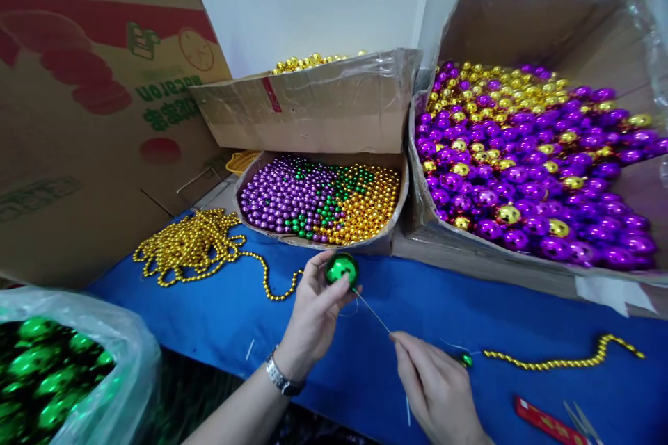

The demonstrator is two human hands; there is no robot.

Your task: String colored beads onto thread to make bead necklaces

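Observation:
My left hand (313, 316), with a metal watch at the wrist, is closed around a large shiny green ball (342, 267). A long thin needle (374, 311) runs from the ball to my right hand (435, 382), whose fingers pinch its near end. Fine thread (456, 345) shows beside the right hand, close to a small green bead (466, 360). Just right of that lies a short gold bead strand (553, 364). A heap of gold bead chain (191, 243) sits left of my hands, one loose length trailing toward the left hand.
Ahead, a cardboard box (240, 212) holds purple, green and gold beads. A larger box (420, 181) at right contains purple and gold balls. Green balls (39, 368) fill a plastic-lined container at lower left. Scissors (582, 421) and a red-handled tool (545, 421) lie on the blue cloth (470, 299).

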